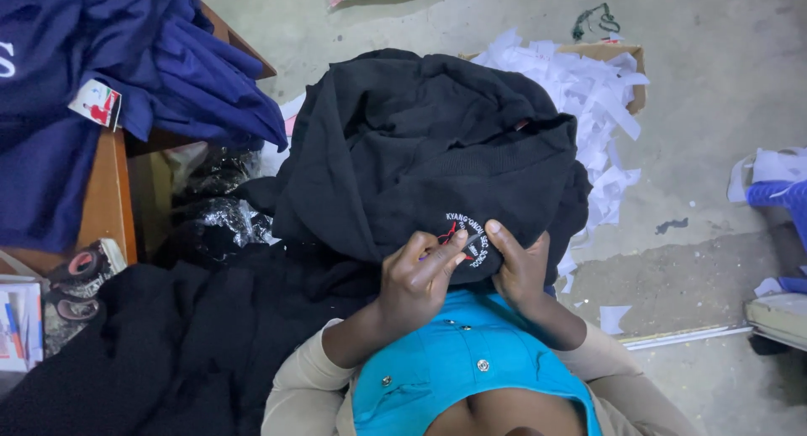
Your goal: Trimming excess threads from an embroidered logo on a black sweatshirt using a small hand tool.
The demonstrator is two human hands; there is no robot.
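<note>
Black garment (420, 150) bunched on lap, centre frame, round embroidered badge (465, 238) at its 6 o'clock edge. Left hand (416, 280) pinches something small at badge, fingers curled; what it grips too small to tell. Right hand (521, 264) grasps garment beside badge, thumb on top, touching cloth. White paper strips (601, 100) in cardboard box at 1 o'clock. Navy clothes (101, 66) heaped on wooden table (105, 200) at 10 o'clock. More black fabric (168, 343) at 8 o'clock. Concrete floor (714, 66) beyond.
</note>
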